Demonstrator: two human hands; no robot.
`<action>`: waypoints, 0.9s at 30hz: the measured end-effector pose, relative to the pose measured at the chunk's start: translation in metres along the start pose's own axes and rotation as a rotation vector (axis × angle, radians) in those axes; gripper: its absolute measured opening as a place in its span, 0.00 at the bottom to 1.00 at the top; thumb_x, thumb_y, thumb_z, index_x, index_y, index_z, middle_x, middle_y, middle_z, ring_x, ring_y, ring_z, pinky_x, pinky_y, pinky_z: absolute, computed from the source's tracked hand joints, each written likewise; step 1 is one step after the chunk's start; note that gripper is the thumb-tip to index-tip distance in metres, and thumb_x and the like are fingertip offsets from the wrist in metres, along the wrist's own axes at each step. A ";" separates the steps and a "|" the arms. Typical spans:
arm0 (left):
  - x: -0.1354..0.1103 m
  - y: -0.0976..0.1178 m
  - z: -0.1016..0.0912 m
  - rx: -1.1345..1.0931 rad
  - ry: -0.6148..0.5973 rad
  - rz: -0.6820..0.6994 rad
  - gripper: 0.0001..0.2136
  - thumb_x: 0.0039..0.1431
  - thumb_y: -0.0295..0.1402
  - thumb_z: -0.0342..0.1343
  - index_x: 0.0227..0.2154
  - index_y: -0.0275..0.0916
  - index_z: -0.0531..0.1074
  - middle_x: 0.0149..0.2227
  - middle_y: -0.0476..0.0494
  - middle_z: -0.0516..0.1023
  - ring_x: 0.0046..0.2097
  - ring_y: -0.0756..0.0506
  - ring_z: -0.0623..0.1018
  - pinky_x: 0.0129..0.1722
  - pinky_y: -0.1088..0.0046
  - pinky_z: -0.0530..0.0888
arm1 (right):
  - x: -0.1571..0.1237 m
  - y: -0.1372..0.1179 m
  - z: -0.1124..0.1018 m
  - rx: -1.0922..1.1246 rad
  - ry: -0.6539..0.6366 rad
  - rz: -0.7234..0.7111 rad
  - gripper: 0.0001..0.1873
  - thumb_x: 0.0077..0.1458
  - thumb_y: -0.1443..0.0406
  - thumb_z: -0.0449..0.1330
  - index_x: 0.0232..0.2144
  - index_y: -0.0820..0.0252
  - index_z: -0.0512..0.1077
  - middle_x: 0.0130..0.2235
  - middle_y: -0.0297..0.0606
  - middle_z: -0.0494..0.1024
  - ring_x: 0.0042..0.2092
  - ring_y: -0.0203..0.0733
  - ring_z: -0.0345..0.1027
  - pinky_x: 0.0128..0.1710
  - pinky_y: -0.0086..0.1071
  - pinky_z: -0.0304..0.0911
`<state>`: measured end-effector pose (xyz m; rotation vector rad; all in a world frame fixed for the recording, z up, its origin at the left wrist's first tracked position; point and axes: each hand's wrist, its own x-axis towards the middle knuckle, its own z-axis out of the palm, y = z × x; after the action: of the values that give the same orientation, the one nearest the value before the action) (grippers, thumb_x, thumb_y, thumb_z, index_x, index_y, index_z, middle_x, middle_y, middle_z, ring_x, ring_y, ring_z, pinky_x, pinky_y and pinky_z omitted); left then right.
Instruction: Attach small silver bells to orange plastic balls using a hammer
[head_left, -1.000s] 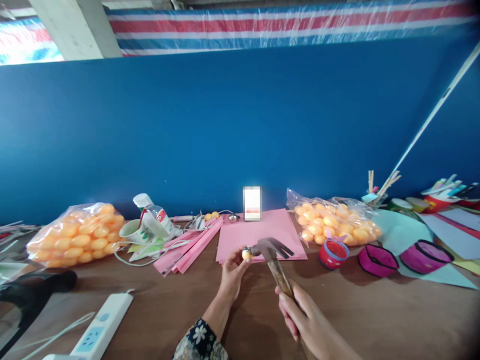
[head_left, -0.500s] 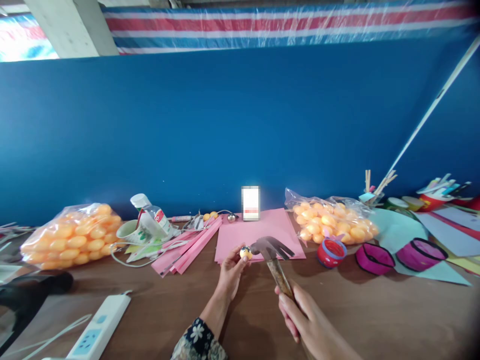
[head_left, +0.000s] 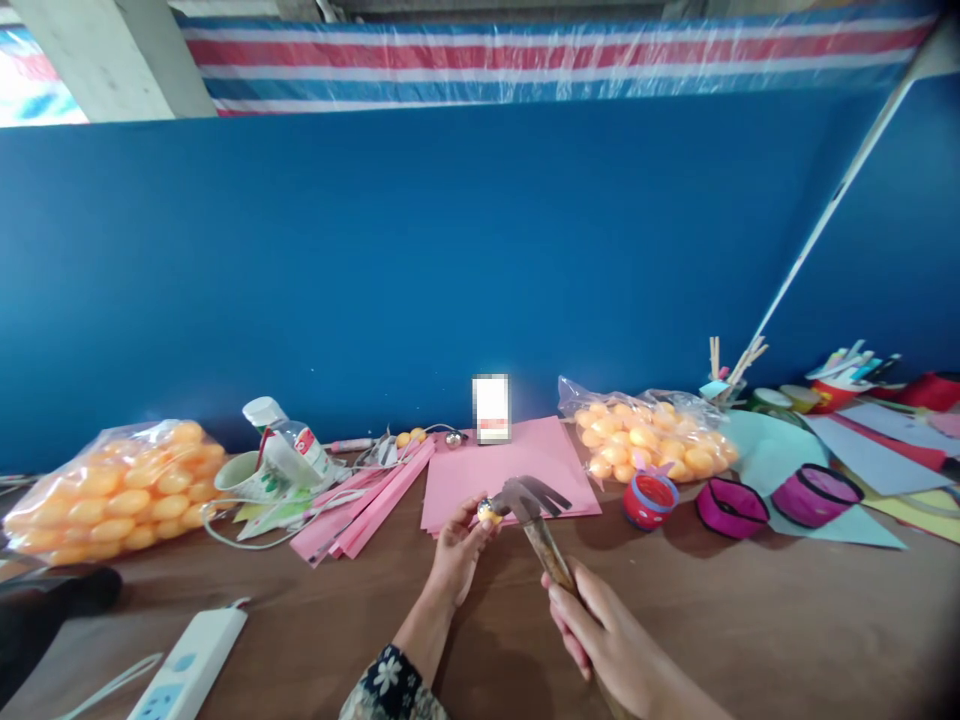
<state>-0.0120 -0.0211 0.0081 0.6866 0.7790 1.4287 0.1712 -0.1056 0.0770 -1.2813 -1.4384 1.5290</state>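
Our left hand (head_left: 457, 550) is nearly closed, pinching a shiny ball (head_left: 489, 512) between thumb and fingertips over the worktop (head_left: 750, 620), by the near edge of the pink paper (head_left: 510, 468). Our right hand (head_left: 592, 625) wraps snugly round a claw hammer (head_left: 546, 547) — its striking face is right beside the ball, though we cannot tell whether they touch.

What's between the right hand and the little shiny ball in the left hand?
The hammer. In the head view, it stretches from the right hand to right by the ball.
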 end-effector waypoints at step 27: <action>-0.001 0.003 0.000 -0.105 0.009 -0.063 0.12 0.44 0.31 0.64 0.35 0.36 0.74 0.37 0.44 0.77 0.37 0.50 0.76 0.39 0.76 0.72 | -0.002 0.000 0.002 0.045 0.026 -0.009 0.20 0.56 0.47 0.47 0.29 0.58 0.57 0.23 0.25 0.58 0.18 0.25 0.49 0.16 0.21 0.51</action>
<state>-0.0133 -0.0217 0.0105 0.5703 0.7211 1.4056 0.1703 -0.1084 0.0771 -1.2614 -1.3837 1.5245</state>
